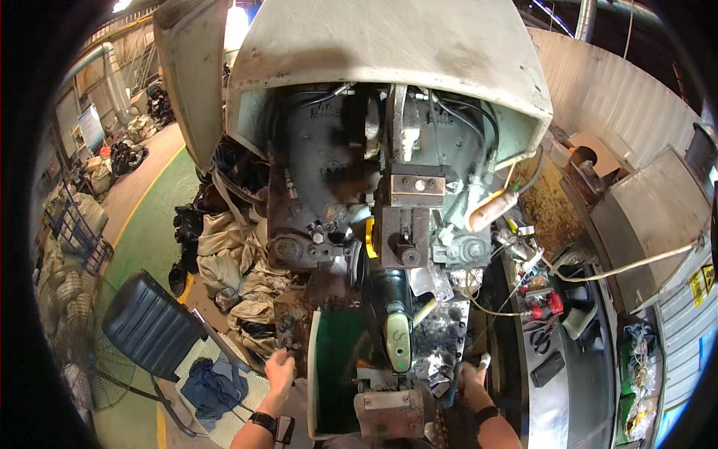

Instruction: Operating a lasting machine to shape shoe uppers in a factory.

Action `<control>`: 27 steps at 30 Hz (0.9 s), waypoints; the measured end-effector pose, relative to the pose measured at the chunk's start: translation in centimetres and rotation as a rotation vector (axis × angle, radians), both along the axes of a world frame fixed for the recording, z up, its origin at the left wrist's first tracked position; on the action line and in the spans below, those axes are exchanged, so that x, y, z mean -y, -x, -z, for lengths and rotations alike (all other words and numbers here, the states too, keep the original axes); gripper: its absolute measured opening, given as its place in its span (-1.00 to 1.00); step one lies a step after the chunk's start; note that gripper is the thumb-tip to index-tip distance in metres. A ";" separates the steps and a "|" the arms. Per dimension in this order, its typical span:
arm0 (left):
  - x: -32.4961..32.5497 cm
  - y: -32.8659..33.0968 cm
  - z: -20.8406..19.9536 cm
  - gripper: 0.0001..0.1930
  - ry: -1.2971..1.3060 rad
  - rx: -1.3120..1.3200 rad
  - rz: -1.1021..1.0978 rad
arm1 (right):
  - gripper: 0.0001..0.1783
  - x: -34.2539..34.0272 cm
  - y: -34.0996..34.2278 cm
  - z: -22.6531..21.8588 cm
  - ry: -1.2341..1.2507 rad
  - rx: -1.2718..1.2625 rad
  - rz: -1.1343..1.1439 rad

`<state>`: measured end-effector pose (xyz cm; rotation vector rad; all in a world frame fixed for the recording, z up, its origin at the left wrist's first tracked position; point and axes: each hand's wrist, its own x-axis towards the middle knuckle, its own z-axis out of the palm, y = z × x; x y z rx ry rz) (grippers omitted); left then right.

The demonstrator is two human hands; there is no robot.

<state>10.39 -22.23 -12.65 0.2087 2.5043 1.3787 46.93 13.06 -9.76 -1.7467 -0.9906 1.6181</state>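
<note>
My left hand point(280, 373) is closed beside the left front of a large machine point(404, 37); whatever its fingers hold is hidden. On the right, my right hand point(473, 383) is curled closed near a thin bluish bar point(452, 388), with a small whitish tip at the thumb. I cannot make out what it holds. Between my hands, a long black piece point(389, 288) with a pale green end point(399, 343) points toward me from under the machine's dark metal block point(402, 236). A hole shows in that end.
To the left stand a black-backed chair point(153, 313) with blue cloth point(213, 389) on it, a fan point(93, 367) and a heap of pale sacks point(224, 262). At right, scissors point(540, 340) and a red tool point(550, 307) lie on a metal bench point(550, 408). An orange-handled lamp point(493, 209) hangs nearby.
</note>
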 end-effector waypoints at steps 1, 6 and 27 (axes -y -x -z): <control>-4.0 -0.5 -5.1 -0.65 -0.165 -0.009 0.014 | -0.32 -2.9 -3.5 0.7 0.058 -0.104 -0.146; -13.2 -4.0 -18.3 -0.67 -0.570 -0.017 0.276 | -0.50 -2.1 0.2 -6.9 -0.457 -0.363 -0.351; -21.4 -14.7 -21.8 0.09 -0.475 -0.462 0.474 | -0.68 2.9 7.4 -14.1 -0.955 0.497 -0.629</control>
